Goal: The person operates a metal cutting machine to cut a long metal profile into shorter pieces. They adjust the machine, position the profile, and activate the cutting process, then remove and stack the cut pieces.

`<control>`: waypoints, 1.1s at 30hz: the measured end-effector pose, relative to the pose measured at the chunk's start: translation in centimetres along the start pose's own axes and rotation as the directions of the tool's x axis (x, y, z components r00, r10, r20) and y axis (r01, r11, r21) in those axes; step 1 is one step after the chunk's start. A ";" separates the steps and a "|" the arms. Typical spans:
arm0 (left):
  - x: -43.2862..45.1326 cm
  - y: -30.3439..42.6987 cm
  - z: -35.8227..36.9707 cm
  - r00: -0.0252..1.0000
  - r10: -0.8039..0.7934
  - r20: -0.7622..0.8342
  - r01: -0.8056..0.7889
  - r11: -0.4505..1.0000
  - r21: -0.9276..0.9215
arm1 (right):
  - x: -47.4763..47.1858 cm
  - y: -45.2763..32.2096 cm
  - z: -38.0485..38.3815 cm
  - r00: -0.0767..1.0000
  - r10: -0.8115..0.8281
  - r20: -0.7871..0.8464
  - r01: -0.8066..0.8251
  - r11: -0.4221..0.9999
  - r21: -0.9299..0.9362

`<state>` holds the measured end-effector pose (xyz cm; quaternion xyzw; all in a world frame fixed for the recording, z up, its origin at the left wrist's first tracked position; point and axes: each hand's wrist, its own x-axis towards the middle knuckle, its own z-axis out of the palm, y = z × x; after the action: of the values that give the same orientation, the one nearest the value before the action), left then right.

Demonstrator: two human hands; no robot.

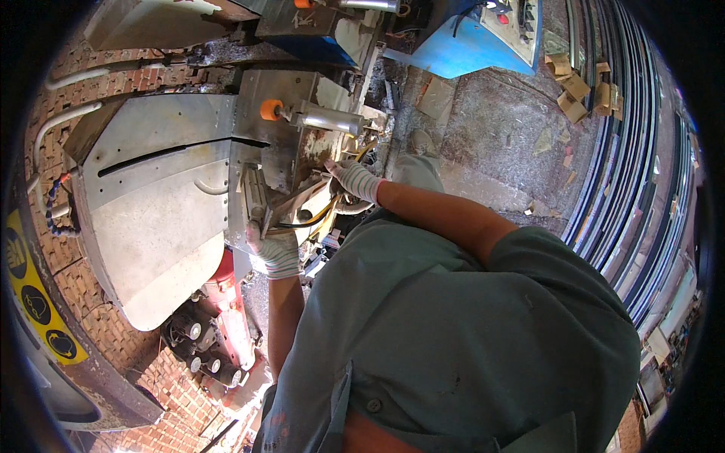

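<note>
Both my hands wear white striped work gloves with bare fingertips. A narrow flat plate [298,199] lies slantwise between them, at the edge of a metal machine table [266,122]. My left hand [276,252] grips its near end, close to a metal clamp cylinder [254,192]. At the far end, my right hand [355,179] has its fingers on the plate, and their undersides are hidden. Yellow and black hoses [325,214] run just below the plate. Behind the hands, a silver pneumatic cylinder [331,118] ends in an orange pad [272,110].
A large grey sheet-metal guard [164,209] with a dark slot fills the left side. Below it stand a red fire extinguisher [231,317] and dark machine parts [195,340]. Long metal profiles [617,170] and cardboard pieces [575,90] lie right; a blue machine cabinet [459,51] stands ahead.
</note>
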<state>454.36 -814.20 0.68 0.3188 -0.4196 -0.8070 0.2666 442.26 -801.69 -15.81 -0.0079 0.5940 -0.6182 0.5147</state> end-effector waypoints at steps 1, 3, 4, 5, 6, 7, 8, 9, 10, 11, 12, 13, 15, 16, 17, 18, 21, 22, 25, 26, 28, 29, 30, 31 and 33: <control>0.0 0.0 0.1 1.000 0.009 0.013 -0.009 1.000 -0.003 | 0.1 0.1 -0.1 0.995 -0.075 -0.062 0.069 0.994 -0.088; -0.1 0.1 0.4 1.000 0.003 0.031 -0.004 1.000 0.017 | 0.3 0.8 -0.1 0.968 -0.222 -0.119 0.190 0.954 -0.230; -0.2 0.1 0.5 0.999 0.005 0.038 -0.006 1.000 0.025 | 0.6 1.3 0.0 0.980 -0.180 -0.087 0.165 0.974 -0.158; -0.3 0.2 0.6 0.999 -0.002 0.035 0.001 1.000 0.025 | 0.8 1.8 0.1 0.982 -0.184 -0.054 0.179 0.981 -0.076; -0.4 0.2 0.6 0.999 -0.002 0.035 0.001 1.000 0.022 | 1.1 2.3 0.3 0.969 -0.236 -0.070 0.226 0.965 -0.133; -0.4 0.2 0.7 0.999 -0.001 0.036 0.001 1.000 0.019 | 1.3 2.7 0.4 0.940 -0.331 -0.082 0.312 0.933 -0.180; -0.4 0.2 0.8 0.999 -0.005 0.039 0.005 1.000 0.015 | 1.5 2.9 0.5 0.902 -0.423 -0.089 0.395 0.890 -0.228; -0.5 0.2 0.8 0.999 -0.009 0.042 0.008 1.000 0.011 | 1.4 2.9 0.5 0.928 -0.359 -0.096 0.318 0.902 -0.293; -0.5 0.2 0.8 0.999 -0.010 0.050 0.011 1.000 -0.011 | 1.3 2.8 0.4 0.924 -0.373 -0.083 0.311 0.860 -0.404; -0.4 0.1 0.8 0.999 -0.005 0.033 0.005 1.000 0.016 | 1.0 2.5 0.1 0.926 -0.373 -0.065 0.327 0.876 -0.355; -0.4 0.1 0.7 1.000 0.002 0.022 -0.002 1.000 0.025 | 0.7 2.0 -0.1 0.952 -0.302 -0.047 0.271 0.905 -0.328; -0.4 0.0 0.7 1.000 0.009 0.030 -0.010 1.000 0.027 | 0.3 1.3 -0.3 0.972 -0.234 -0.029 0.214 0.928 -0.306; -0.4 0.0 0.5 1.000 -0.025 0.019 0.025 1.000 0.009 | -0.9 0.3 -0.9 0.808 -0.589 -0.030 0.404 0.589 -0.700; -0.4 0.0 0.4 0.999 -0.045 0.024 0.045 0.999 -0.004 | -1.4 -0.1 -0.9 0.812 -0.582 -0.036 0.406 0.608 -0.682; -0.4 0.0 0.3 0.999 -0.046 0.008 0.046 0.999 0.003 | -1.7 -0.4 -0.9 0.803 -0.595 -0.043 0.413 0.607 -0.679; -0.4 0.0 0.3 0.999 -0.047 -0.009 0.047 0.999 0.010 | -1.9 -0.7 -0.9 0.822 -0.569 -0.022 0.404 0.610 -0.681; -0.4 -0.1 0.2 0.999 -0.034 0.019 0.033 0.999 0.022 | -2.1 -0.8 -0.9 0.753 -0.656 -0.054 0.400 0.522 -0.753; -0.4 -0.1 0.2 0.999 -0.034 0.039 0.033 0.999 0.028 | -2.1 -0.8 -1.0 0.737 -0.674 -0.051 0.409 0.505 -0.760; -0.2 -0.1 0.1 1.000 -0.011 0.017 0.010 0.999 0.053 | -1.9 -0.6 -1.1 0.885 -0.465 0.000 0.361 0.687 -0.630; -0.1 -0.1 0.0 0.999 0.011 0.045 -0.014 0.999 0.052 | -1.8 -0.7 -1.0 0.862 -0.505 -0.040 0.376 0.691 -0.618; -0.1 -0.1 -0.2 0.999 -0.026 0.030 0.024 0.998 0.056 | -1.6 -0.7 -1.0 0.840 -0.540 -0.057 0.391 0.674 -0.627; 0.0 -0.1 -0.4 0.998 -0.041 0.045 0.038 0.998 0.052 | -1.5 -0.7 -0.9 0.902 -0.429 -0.054 0.341 0.783 -0.520; -0.1 -0.2 -0.5 0.998 -0.037 0.043 0.035 0.998 0.050 | -1.5 -0.6 -0.9 0.959 -0.285 -0.017 0.251 0.870 -0.425; -0.1 -0.2 -0.6 0.999 -0.032 0.042 0.030 0.998 0.048 | -1.1 -0.7 -0.8 0.987 -0.160 0.005 0.153 0.935 -0.321; -0.1 -0.2 -0.8 0.998 -0.038 0.044 0.036 0.999 0.037 | -1.2 -0.2 -0.6 0.912 -0.396 -0.109 0.311 0.841 -0.443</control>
<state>454.99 -814.47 0.19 0.3132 -0.4341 -0.8109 0.2363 442.35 -800.55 -15.07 -0.1662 0.7479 -0.5595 0.3163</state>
